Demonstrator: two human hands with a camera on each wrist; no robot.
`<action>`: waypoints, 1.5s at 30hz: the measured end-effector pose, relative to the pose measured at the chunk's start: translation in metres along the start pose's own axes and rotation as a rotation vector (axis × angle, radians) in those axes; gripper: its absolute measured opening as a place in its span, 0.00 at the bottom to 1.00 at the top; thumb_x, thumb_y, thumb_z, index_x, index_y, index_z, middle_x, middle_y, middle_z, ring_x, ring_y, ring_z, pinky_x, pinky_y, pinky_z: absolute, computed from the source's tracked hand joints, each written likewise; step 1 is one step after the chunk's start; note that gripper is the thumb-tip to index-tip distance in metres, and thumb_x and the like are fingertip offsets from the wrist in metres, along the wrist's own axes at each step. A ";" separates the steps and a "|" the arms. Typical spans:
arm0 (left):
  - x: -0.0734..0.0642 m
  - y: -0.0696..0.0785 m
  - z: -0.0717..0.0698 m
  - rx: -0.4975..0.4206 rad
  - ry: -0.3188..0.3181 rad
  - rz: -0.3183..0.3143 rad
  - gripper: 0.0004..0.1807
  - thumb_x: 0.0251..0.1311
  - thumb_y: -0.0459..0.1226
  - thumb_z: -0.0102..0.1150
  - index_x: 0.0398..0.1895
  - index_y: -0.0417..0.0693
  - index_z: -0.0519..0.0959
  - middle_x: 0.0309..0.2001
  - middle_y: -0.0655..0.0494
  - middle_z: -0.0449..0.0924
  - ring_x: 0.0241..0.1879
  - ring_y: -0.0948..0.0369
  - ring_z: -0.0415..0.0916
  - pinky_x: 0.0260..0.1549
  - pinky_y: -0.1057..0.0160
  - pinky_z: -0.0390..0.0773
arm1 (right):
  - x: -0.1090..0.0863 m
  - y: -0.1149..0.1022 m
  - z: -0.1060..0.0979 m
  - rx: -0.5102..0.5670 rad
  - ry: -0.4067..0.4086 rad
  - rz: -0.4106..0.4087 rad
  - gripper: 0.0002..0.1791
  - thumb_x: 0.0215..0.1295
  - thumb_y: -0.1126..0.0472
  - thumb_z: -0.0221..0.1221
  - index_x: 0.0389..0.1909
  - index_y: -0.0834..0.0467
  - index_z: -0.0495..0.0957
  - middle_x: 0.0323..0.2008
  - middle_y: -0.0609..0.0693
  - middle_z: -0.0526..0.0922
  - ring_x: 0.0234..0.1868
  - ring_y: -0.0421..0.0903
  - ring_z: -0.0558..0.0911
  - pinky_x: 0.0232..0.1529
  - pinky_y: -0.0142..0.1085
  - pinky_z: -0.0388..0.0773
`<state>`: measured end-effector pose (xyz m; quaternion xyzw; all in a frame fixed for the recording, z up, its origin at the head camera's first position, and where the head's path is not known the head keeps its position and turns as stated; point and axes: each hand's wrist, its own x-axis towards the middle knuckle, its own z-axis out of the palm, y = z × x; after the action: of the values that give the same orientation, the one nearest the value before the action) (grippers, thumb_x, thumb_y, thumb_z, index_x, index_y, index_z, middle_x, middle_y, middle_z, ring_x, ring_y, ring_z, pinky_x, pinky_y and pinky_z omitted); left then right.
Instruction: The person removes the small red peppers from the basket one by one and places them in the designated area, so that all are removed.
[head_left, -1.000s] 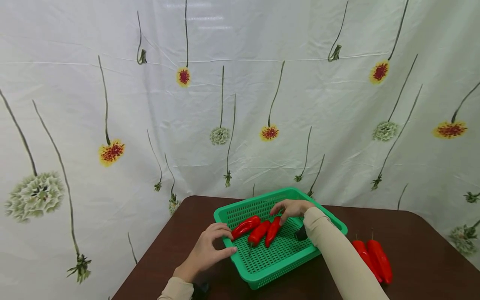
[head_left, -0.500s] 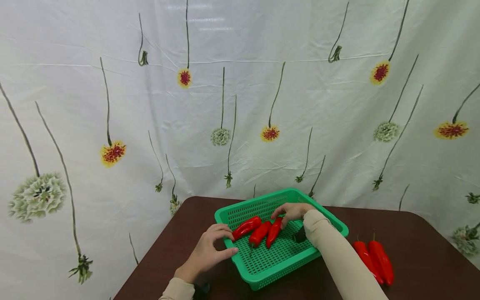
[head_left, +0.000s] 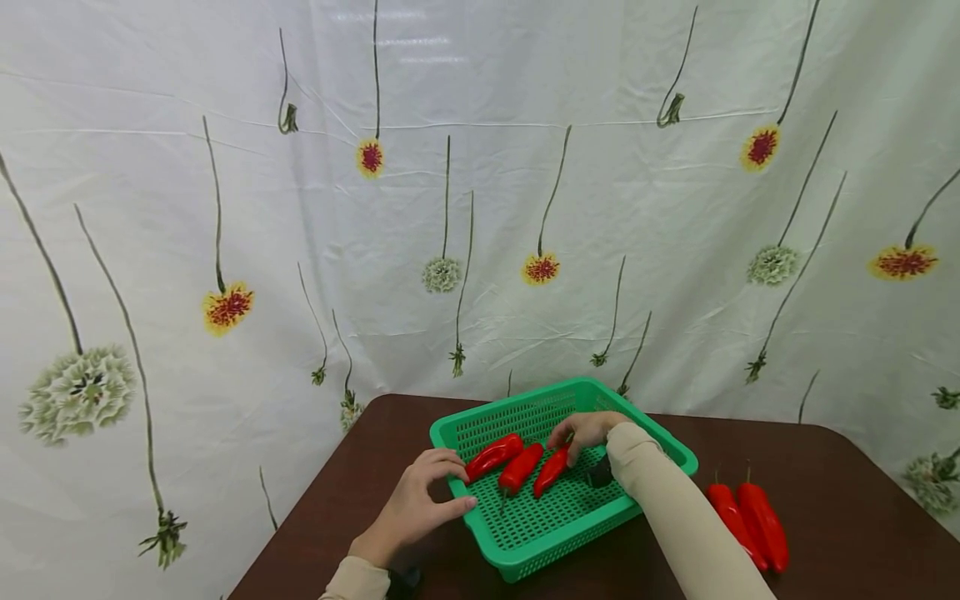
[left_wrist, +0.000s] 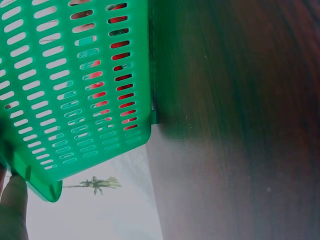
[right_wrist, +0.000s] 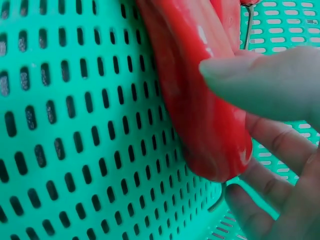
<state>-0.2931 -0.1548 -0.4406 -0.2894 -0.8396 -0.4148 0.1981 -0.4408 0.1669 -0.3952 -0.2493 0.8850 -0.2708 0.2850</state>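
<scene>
A green plastic basket [head_left: 573,534] sits on the table with three red peppers inside. My left hand [head_left: 416,492] grips its left rim, fingers hooked over the edge; in the left wrist view a fingertip [left_wrist: 14,197] presses below the rim. Inside the basket, my right hand [head_left: 592,427] holds the rightmost red pepper [head_left: 551,473] by its far end. The right wrist view shows the thumb [right_wrist: 255,80] on top of this pepper [right_wrist: 200,110] and fingers beneath, near its stem. Left of it lie a middle pepper [head_left: 520,469] and a slanted one [head_left: 493,457].
Two more red peppers [head_left: 763,527] lie side by side on the dark brown table [head_left: 847,508], right of the basket. Behind the table hangs a white flowered cloth [head_left: 495,317]. A black wrist device [head_left: 600,472] sits under the right sleeve, over the basket floor.
My right hand has shifted slightly right and towards me, and the pepper it holds has swung right, widening the gap to the middle pepper. The left hand stays on the rim.
</scene>
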 end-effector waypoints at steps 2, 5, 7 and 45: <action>0.000 0.000 0.000 -0.001 -0.002 -0.002 0.09 0.56 0.42 0.73 0.37 0.64 0.83 0.51 0.61 0.81 0.57 0.57 0.74 0.56 0.46 0.78 | -0.001 0.000 0.000 -0.009 -0.009 0.010 0.26 0.57 0.74 0.65 0.58 0.61 0.79 0.60 0.55 0.78 0.64 0.53 0.74 0.62 0.45 0.76; 0.000 0.000 0.000 -0.001 -0.005 -0.005 0.08 0.56 0.43 0.73 0.37 0.64 0.83 0.51 0.61 0.81 0.57 0.57 0.74 0.56 0.46 0.78 | 0.000 0.000 0.001 -0.018 -0.019 0.021 0.25 0.57 0.74 0.66 0.57 0.60 0.80 0.59 0.53 0.78 0.62 0.51 0.75 0.61 0.45 0.77; 0.000 0.000 -0.001 -0.001 -0.006 -0.009 0.08 0.56 0.43 0.73 0.37 0.64 0.83 0.51 0.61 0.81 0.57 0.56 0.74 0.56 0.45 0.78 | 0.000 0.000 0.001 -0.022 -0.029 0.024 0.24 0.58 0.74 0.66 0.57 0.60 0.80 0.59 0.53 0.79 0.61 0.49 0.75 0.60 0.44 0.78; 0.000 -0.003 0.000 -0.022 -0.022 -0.021 0.08 0.57 0.44 0.72 0.38 0.64 0.83 0.53 0.60 0.80 0.60 0.54 0.73 0.58 0.42 0.76 | 0.000 -0.005 0.000 -0.070 -0.233 0.048 0.14 0.61 0.71 0.65 0.48 0.58 0.83 0.44 0.45 0.83 0.39 0.39 0.77 0.39 0.31 0.77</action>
<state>-0.2946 -0.1568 -0.4423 -0.2872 -0.8402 -0.4229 0.1811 -0.4393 0.1630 -0.3924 -0.2675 0.8606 -0.2021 0.3833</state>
